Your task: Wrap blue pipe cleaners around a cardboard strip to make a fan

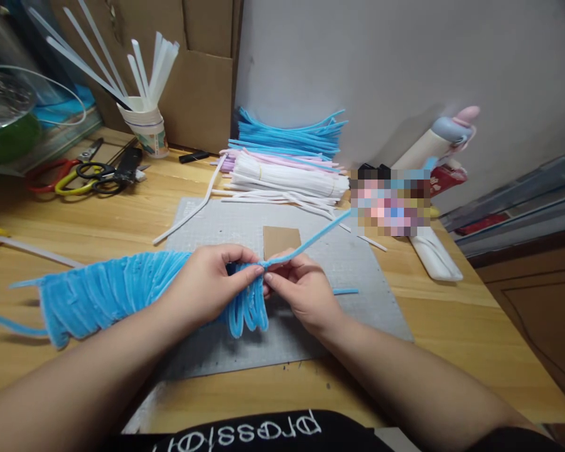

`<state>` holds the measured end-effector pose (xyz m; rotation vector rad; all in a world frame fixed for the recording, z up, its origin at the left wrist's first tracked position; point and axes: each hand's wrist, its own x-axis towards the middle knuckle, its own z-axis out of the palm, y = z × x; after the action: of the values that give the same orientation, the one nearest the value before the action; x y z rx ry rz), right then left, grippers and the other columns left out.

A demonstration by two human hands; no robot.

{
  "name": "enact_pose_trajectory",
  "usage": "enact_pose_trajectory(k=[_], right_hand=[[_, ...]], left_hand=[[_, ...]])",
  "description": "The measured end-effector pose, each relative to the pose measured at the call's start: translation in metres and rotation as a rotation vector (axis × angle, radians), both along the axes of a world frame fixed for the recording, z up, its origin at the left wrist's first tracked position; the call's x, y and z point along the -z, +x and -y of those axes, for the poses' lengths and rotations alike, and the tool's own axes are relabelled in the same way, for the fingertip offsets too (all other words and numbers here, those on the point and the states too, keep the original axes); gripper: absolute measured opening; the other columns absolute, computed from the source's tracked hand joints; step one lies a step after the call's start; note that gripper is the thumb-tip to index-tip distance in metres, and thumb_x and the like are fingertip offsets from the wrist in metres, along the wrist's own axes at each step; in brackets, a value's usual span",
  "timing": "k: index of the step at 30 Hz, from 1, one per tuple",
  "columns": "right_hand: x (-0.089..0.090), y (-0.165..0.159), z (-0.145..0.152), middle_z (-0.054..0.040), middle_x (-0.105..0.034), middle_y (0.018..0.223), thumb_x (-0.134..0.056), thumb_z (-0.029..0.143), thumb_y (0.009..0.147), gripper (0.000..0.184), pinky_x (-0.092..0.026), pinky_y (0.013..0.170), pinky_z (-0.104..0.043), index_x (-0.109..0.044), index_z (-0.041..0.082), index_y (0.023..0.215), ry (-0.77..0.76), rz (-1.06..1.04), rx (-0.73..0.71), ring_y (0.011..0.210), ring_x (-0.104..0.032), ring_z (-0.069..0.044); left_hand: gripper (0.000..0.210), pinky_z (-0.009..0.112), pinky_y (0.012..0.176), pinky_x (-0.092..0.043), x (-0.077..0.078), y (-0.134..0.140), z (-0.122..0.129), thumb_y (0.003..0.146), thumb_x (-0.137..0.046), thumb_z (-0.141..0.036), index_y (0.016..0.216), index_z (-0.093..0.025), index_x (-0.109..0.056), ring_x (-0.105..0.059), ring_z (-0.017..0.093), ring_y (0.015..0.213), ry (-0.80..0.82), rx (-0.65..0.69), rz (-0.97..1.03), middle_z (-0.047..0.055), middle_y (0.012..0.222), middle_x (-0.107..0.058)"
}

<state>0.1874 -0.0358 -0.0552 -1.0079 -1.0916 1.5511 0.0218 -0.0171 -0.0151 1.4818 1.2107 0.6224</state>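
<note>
While both my hands work close together, the left hand (219,276) grips the one looped blue bundle (94,292) near its right end, and the right hand (306,289) pinches a blue strand (311,238) there. The bundle stretches leftward from my fingers, past the edge of the one grey mat (371,314); two blue ends stick out at its far left. One cardboard square (281,236) lies just behind my fingers. At the back I count three main color groups of fuzzy stems: blue (287,135), pink-purple (223,164) and white (287,177); single stems are too crowded to number. I see one paper cup (151,135) of sticks, at least two pairs of scissors (51,186) and one bottle (421,150). White lettering on my black clothing (263,436) includes a double "s"; marks on the red packet (448,181) are unreadable.
</note>
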Motion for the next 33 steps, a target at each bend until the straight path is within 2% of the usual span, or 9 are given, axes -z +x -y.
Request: enact_pose_trajectory(k=[4, 7, 11, 16, 19, 22, 26, 30, 33], right_hand=[[-0.003, 0.000, 0.000, 0.0016, -0.061, 0.074, -0.072, 0.024, 0.072, 0.015, -0.045, 0.060, -0.023, -0.061, 0.018, 0.078, 0.034, 0.002, 0.032, 0.065, -0.056, -0.009], [-0.004, 0.000, -0.002, 0.0046, -0.052, 0.063, -0.072, 0.029, 0.074, 0.018, -0.035, 0.050, -0.020, -0.058, 0.017, 0.076, -0.062, -0.080, -0.015, 0.055, -0.044, -0.006], [-0.005, 0.001, -0.004, 0.0076, -0.041, 0.055, -0.075, 0.030, 0.071, 0.026, -0.022, 0.044, -0.019, -0.052, 0.018, 0.075, -0.227, -0.217, -0.130, 0.049, -0.033, -0.005], [-0.006, 0.002, -0.005, 0.0079, -0.044, 0.056, -0.078, 0.025, 0.065, 0.028, -0.022, 0.044, -0.018, -0.055, 0.019, 0.078, -0.254, -0.256, -0.115, 0.048, -0.033, -0.005], [-0.004, 0.003, -0.005, 0.0065, -0.049, 0.058, -0.078, 0.027, 0.066, 0.025, -0.027, 0.044, -0.018, -0.058, 0.020, 0.079, -0.172, -0.180, -0.089, 0.049, -0.038, -0.005], [-0.001, 0.004, -0.006, 0.0041, -0.056, 0.063, -0.076, 0.031, 0.070, 0.021, -0.037, 0.049, -0.021, -0.061, 0.020, 0.080, -0.066, -0.112, -0.082, 0.054, -0.048, -0.007], [0.000, 0.007, -0.009, 0.0015, -0.060, 0.071, -0.074, 0.032, 0.071, 0.017, -0.045, 0.059, -0.025, -0.064, 0.020, 0.077, 0.049, -0.037, -0.096, 0.062, -0.055, -0.010], [-0.004, 0.013, -0.010, -0.0010, -0.059, 0.076, -0.069, 0.028, 0.077, 0.009, -0.045, 0.067, -0.029, -0.067, 0.022, 0.072, 0.327, 0.136, -0.064, 0.072, -0.055, -0.014], [-0.008, 0.017, -0.007, -0.0025, -0.059, 0.082, -0.063, 0.021, 0.082, 0.009, -0.044, 0.072, -0.030, -0.068, 0.024, 0.075, 0.568, 0.320, -0.038, 0.078, -0.056, -0.015]], left_hand=[[0.017, 0.020, 0.051, -0.043, -0.002, 0.000, 0.000, 0.077, -0.060, -0.033, 0.077, -0.018, -0.069, -0.058, 0.013, 0.059, 0.187, -0.006, -0.163, -0.001, 0.063, -0.067], [0.018, 0.020, 0.050, -0.039, -0.001, 0.000, 0.001, 0.078, -0.058, -0.032, 0.079, -0.019, -0.069, -0.054, 0.012, 0.057, 0.245, -0.013, -0.214, -0.002, 0.060, -0.062], [0.022, 0.020, 0.047, -0.035, 0.001, -0.001, 0.001, 0.080, -0.057, -0.037, 0.081, -0.019, -0.069, -0.048, 0.010, 0.054, 0.205, 0.013, -0.190, -0.002, 0.062, -0.062], [0.025, 0.019, 0.049, -0.037, 0.003, -0.002, -0.001, 0.079, -0.059, -0.040, 0.079, -0.017, -0.067, -0.048, 0.009, 0.054, 0.066, 0.034, -0.040, -0.001, 0.067, -0.064], [0.024, 0.019, 0.050, -0.039, 0.003, -0.002, -0.001, 0.078, -0.060, -0.040, 0.079, -0.016, -0.066, -0.050, 0.009, 0.055, -0.027, 0.031, 0.047, -0.001, 0.067, -0.064], [0.024, 0.020, 0.054, -0.043, 0.002, -0.001, -0.002, 0.077, -0.062, -0.040, 0.079, -0.016, -0.065, -0.054, 0.010, 0.058, -0.104, 0.035, 0.116, 0.001, 0.069, -0.066], [0.027, 0.022, 0.055, -0.043, 0.000, 0.000, -0.001, 0.077, -0.060, -0.041, 0.080, -0.015, -0.066, -0.055, 0.011, 0.059, -0.095, 0.087, 0.076, 0.002, 0.071, -0.067], [0.027, 0.021, 0.049, -0.035, -0.002, -0.001, 0.000, 0.078, -0.058, -0.042, 0.081, -0.016, -0.065, -0.045, 0.009, 0.051, -0.027, 0.138, -0.022, -0.002, 0.062, -0.059], [0.025, 0.022, 0.052, -0.037, -0.003, -0.002, 0.002, 0.080, -0.056, -0.040, 0.081, -0.017, -0.066, -0.047, 0.010, 0.055, 0.018, 0.185, -0.042, -0.002, 0.065, -0.059]])
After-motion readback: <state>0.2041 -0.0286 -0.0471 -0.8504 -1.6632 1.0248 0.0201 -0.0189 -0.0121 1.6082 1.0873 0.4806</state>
